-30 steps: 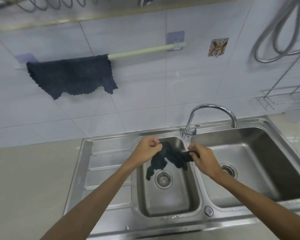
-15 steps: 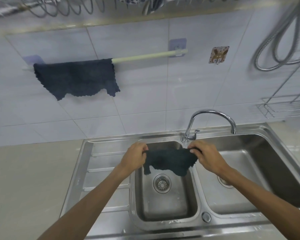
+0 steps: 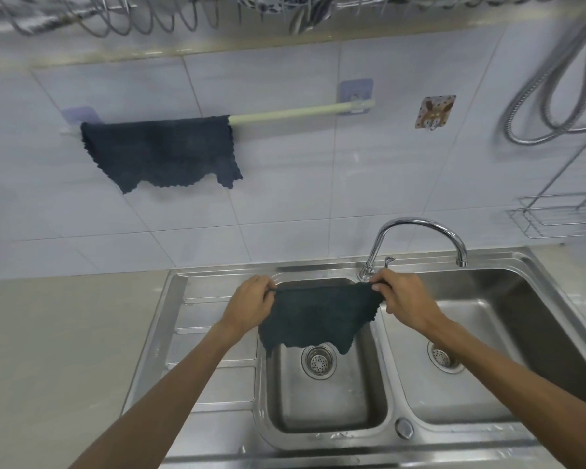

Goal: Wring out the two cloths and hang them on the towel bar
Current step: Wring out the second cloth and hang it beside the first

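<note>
The left hand (image 3: 251, 304) and the right hand (image 3: 403, 304) each pinched a top corner of the second cloth (image 3: 318, 316), fingers closed on its upper edge, so that it hung spread flat between them over the small basin of the sink (image 3: 322, 394), just in front of the tap (image 3: 416, 238). Up and to the left of both hands, the first cloth (image 3: 159, 150) was draped over the left half of the towel bar (image 3: 285, 113); the bare stretch of bar lay almost straight above the hands. The step in hand looked like carrying the cloth up to hang it. To do it well, I judged, the top edge should be kept taut and level, lifted over the bare stretch beside the first cloth, and laid so that about half falls behind the bar, without overlapping the other.
</note>
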